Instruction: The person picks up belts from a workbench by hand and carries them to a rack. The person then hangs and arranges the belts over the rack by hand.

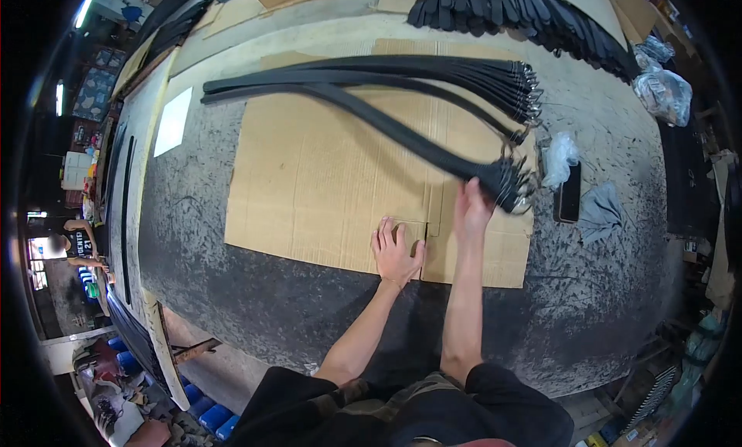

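My right hand is closed around the buckle end of a bundle of black belts, lifting that end while the strap ends lie together at the far left. The metal buckles fan out just past my fingers, slightly blurred. My left hand rests with fingers spread on a flat cardboard sheet, beside a short dark slit. Behind the held bundle, another stack of black belts lies across the cardboard, its buckles grouped at the right. One belt curves apart from that stack.
On the worn table are a white sheet at left, and a phone, crumpled plastic and a grey cloth at right. Many black straps line the far edge. Another person stands far left.
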`<state>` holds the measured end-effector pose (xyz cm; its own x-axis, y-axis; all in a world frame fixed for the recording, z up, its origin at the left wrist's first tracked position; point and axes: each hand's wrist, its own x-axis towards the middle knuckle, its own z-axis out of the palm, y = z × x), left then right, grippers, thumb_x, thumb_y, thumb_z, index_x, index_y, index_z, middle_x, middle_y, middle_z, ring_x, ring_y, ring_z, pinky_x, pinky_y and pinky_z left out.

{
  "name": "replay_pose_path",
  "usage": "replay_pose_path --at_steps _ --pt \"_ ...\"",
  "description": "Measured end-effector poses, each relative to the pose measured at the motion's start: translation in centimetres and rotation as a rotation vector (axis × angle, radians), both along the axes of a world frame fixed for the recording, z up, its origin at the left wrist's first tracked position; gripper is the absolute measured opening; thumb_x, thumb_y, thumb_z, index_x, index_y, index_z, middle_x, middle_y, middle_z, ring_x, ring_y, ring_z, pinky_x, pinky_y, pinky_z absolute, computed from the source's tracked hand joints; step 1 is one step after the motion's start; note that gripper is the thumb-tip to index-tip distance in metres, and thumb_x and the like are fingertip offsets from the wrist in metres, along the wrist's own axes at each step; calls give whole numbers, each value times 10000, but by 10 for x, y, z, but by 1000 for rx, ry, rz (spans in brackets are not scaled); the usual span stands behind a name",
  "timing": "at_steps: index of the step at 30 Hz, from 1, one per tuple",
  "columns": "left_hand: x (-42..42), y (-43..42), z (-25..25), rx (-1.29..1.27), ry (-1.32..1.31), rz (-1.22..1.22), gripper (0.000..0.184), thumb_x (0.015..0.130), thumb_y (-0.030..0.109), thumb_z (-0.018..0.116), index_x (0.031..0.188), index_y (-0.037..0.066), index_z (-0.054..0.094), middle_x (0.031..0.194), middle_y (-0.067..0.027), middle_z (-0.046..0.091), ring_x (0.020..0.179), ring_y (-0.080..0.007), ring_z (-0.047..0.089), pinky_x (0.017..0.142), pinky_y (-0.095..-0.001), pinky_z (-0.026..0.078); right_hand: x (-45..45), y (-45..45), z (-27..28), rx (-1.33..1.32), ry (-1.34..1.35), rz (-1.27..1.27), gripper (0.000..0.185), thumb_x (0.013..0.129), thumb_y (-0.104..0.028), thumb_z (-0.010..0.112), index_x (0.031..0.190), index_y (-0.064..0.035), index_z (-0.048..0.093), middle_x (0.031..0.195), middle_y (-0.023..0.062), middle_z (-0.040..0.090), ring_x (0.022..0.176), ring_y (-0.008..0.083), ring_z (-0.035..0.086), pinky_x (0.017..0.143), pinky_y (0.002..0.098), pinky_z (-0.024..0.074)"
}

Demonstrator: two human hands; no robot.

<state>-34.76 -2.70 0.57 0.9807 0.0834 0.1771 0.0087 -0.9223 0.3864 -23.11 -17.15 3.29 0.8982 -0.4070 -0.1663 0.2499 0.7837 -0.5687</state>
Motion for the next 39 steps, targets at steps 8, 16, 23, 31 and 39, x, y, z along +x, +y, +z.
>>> replay_pose_path --at_steps 8,16,23,31,39 --pt "11 -3 64 -2301 216 310 632 969 596 425 1135 5 573 1105 -165 628 1094 -311 582 925 -445 484 -143 35 71 -868 115 360 307 950 -76 613 1253 -28 596 1257 64 604 1171 175 544 1045 331 405" --pt "9 72 108 -2048 281 390 392 864 467 704 870 86 611 784 -64 647 712 -216 644 693 -374 554 -248 17 95 -1077 135 336 349 932 -93 651 1265 -20 576 1231 57 605 1128 187 544 1054 349 374" --pt "34 135 96 -2027 378 461 108 790 120 672 796 79 572 688 -83 605 612 -226 612 618 -377 550 -332 -32 168 -860 -95 427 503 930 -89 600 1402 -2 451 1344 96 545 1215 214 501 1127 373 312" --pt "50 174 109 -2154 352 437 107 762 100 616 683 59 557 610 -106 575 579 -250 595 613 -416 543 -435 -137 225 -1028 -61 -180 469 908 -178 673 1308 -12 493 1146 95 603 1094 236 580 1011 386 460" --pt "67 203 136 -2135 237 255 109 766 108 633 707 56 558 663 -111 596 601 -222 593 628 -342 534 -594 -247 277 -338 -517 -477 434 958 -163 585 1352 -5 495 1373 132 505 1255 277 481 1064 433 425"
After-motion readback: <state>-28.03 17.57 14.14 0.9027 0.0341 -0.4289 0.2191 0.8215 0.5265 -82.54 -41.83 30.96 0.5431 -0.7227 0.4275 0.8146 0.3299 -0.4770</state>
